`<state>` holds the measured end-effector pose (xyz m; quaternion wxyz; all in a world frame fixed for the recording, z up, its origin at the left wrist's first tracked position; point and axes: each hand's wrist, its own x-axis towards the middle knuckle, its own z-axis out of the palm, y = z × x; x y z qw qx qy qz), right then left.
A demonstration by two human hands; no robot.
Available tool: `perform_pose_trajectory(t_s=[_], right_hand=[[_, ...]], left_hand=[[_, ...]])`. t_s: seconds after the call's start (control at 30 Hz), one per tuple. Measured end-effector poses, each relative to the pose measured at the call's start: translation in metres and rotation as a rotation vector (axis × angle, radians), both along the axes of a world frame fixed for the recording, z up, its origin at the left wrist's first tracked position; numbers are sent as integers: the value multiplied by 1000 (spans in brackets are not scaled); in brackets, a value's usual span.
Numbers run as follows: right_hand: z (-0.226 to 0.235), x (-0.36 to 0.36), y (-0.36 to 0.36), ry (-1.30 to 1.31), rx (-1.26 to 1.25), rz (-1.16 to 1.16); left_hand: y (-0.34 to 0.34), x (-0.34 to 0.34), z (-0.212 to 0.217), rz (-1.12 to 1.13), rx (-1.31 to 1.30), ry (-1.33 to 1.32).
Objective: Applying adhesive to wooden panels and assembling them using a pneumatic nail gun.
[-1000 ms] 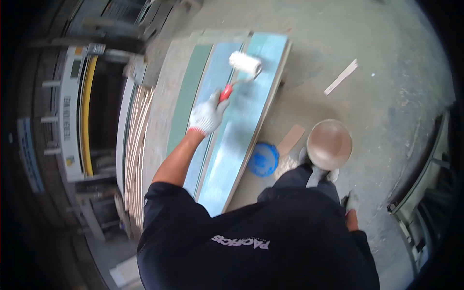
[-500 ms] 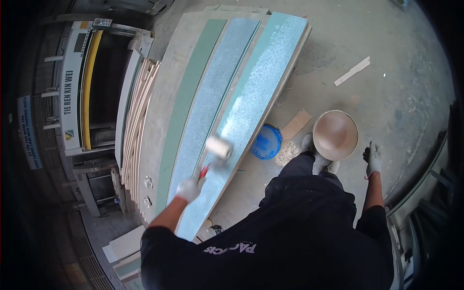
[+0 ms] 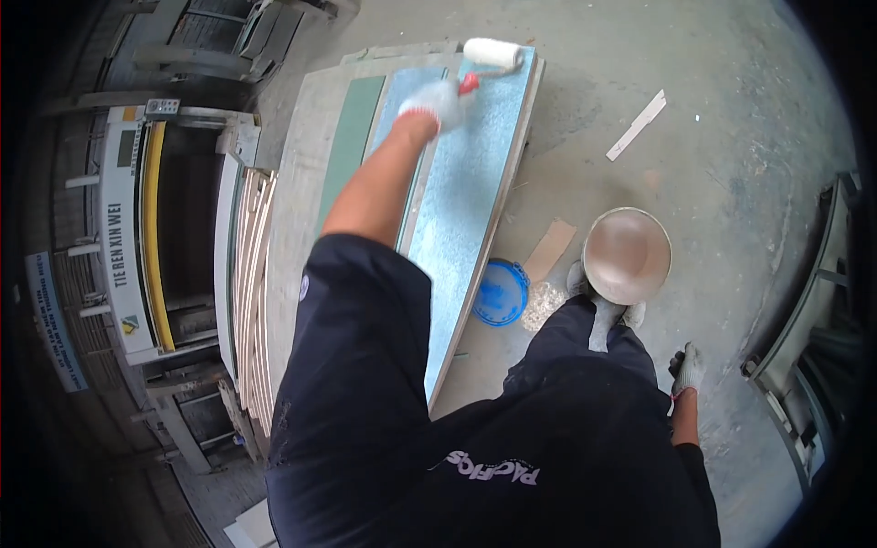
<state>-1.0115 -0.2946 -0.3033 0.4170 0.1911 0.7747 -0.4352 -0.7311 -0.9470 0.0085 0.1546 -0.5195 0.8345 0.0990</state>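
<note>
My left hand [image 3: 435,105], in a white glove with a red cuff, grips the red handle of a paint roller [image 3: 493,52]. The white roller sleeve lies across the far end of a long light-blue board [image 3: 468,173], whose surface looks wet and mottled. To its left lie another bluish coated board [image 3: 411,89], partly hidden behind my arm, and a plain green board [image 3: 352,128]. Away from the boards, my right hand [image 3: 688,368] hangs low at my right side in a grey-white glove with dark fingertips. Its fingers are loosely bent and apart, with nothing visible in them.
By my feet stands a round bucket [image 3: 627,256] with brownish contents. Beside the boards are a blue lid or tub [image 3: 501,294], a cardboard piece [image 3: 552,248] and crumbly scraps [image 3: 544,305]. Stacked strips [image 3: 254,301] and a large machine [image 3: 128,237] stand left; a framed rack [image 3: 804,365] stands right.
My left hand has pushed the roller from the near-middle of the light-blue board to its far end, the arm now stretched out. My right hand has shifted slightly nearer my body.
</note>
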Motion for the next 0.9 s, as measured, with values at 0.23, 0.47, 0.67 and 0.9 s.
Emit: perform_pose_trajectory(t_s=[0.23, 0.47, 0.67, 0.9], right_hand=[[-41, -30, -28, -172, -18, 168], [-29, -71, -112, -36, -231, 220], [-13, -64, -93, -8, -182, 206], [-9, -30, -14, 15, -28, 62]], left_hand=[[323, 248, 10, 276, 164, -194], [540, 349, 110, 532, 410, -476], [359, 229, 44, 341, 117, -247], [57, 22, -7, 66, -40, -26]])
